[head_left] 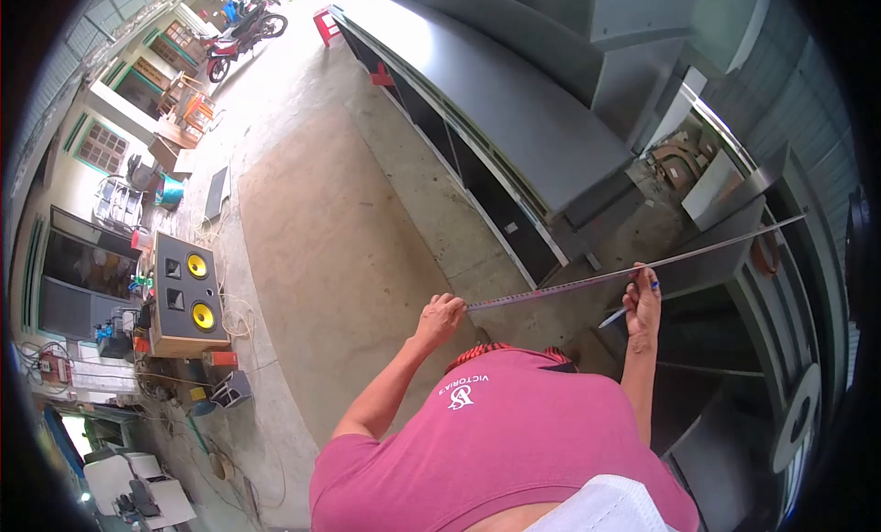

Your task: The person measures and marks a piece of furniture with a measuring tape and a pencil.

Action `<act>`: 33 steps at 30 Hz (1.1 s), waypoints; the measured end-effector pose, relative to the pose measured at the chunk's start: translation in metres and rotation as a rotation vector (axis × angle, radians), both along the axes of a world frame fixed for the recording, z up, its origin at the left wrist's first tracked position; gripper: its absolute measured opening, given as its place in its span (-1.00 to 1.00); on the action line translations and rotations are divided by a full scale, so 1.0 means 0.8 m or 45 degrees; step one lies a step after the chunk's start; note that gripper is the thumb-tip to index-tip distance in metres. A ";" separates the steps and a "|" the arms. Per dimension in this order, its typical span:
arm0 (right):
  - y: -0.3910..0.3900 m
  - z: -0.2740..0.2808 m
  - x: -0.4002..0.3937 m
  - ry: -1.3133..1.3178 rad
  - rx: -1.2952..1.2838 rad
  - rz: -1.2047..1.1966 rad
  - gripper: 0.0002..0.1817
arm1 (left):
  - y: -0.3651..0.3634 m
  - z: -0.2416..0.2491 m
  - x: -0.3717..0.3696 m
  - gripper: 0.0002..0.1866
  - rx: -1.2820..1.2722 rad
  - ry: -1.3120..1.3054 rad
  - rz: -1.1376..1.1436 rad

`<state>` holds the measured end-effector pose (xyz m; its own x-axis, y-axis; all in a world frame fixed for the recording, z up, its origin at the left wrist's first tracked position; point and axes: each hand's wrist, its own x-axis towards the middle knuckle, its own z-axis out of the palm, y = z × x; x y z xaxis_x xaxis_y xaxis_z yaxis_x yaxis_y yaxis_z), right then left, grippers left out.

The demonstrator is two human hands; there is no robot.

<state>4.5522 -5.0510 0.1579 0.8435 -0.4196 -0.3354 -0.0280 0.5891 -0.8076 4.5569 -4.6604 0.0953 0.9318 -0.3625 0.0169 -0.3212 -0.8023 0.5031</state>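
A long, thin tape measure blade point(551, 290) stretches across in front of my body, rising toward the right. My left hand point(440, 317) is closed around its left end; the fingers hide whether a case is there. Farther along, my right hand point(644, 304) pinches the blade between thumb and fingers. That hand also holds a white pen point(613, 318) with a blue end, its tip pointing down and left. Past my right hand, the blade runs over dark grey panels point(711, 257) to a far end near the right side.
A long grey cabinet point(496, 91) lies ahead, its open compartments facing left. Brown board point(321, 247) covers part of the floor. At left stand a speaker point(188, 284) with yellow cones and cluttered tools. A red motorbike point(240, 45) is parked far back.
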 end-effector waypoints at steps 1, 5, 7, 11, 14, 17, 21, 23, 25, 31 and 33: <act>0.021 -0.003 0.011 -0.003 -0.002 0.005 -0.77 | 0.023 0.001 0.004 -0.84 0.021 0.005 0.044; 0.092 -0.022 0.038 0.114 0.042 0.149 -0.66 | 0.109 0.007 0.024 -0.88 0.148 -0.085 0.078; 0.123 -0.026 0.060 0.070 0.229 0.162 -0.58 | 0.157 0.017 0.037 -0.92 0.185 -0.143 0.109; 0.134 -0.088 0.066 -0.052 0.558 -0.004 -0.53 | 0.239 0.004 0.068 -0.92 0.375 -0.112 0.064; 0.155 -0.106 0.086 0.067 0.532 -0.005 -0.53 | 0.281 -0.001 0.103 -0.91 0.439 -0.108 0.020; 0.181 -0.129 0.116 0.143 0.549 -0.075 -0.54 | 0.334 -0.004 0.156 -0.91 0.514 -0.132 -0.028; 0.215 -0.152 0.165 0.208 0.580 -0.227 -0.63 | 0.404 0.006 0.250 -0.92 0.647 -0.173 -0.083; 0.235 -0.157 0.186 0.211 0.584 -0.280 -0.70 | 0.440 0.018 0.297 -0.93 0.674 -0.234 -0.152; 0.255 -0.161 0.209 0.213 0.615 -0.275 -0.75 | 0.469 0.030 0.346 -0.93 0.679 -0.298 -0.221; 0.318 -0.155 0.260 0.272 0.556 -0.262 -0.78 | 0.524 0.055 0.461 -0.93 0.737 -0.376 -0.283; 0.335 -0.152 0.275 0.248 0.501 -0.261 -0.77 | 0.535 0.053 0.497 -0.93 0.721 -0.375 -0.321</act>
<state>4.7724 -4.7828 0.0364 0.6623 -0.3799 -0.6458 -0.0083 0.8581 -0.5134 4.9542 -4.2326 0.1374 0.8036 -0.5951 0.0004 -0.5915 -0.7989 -0.1091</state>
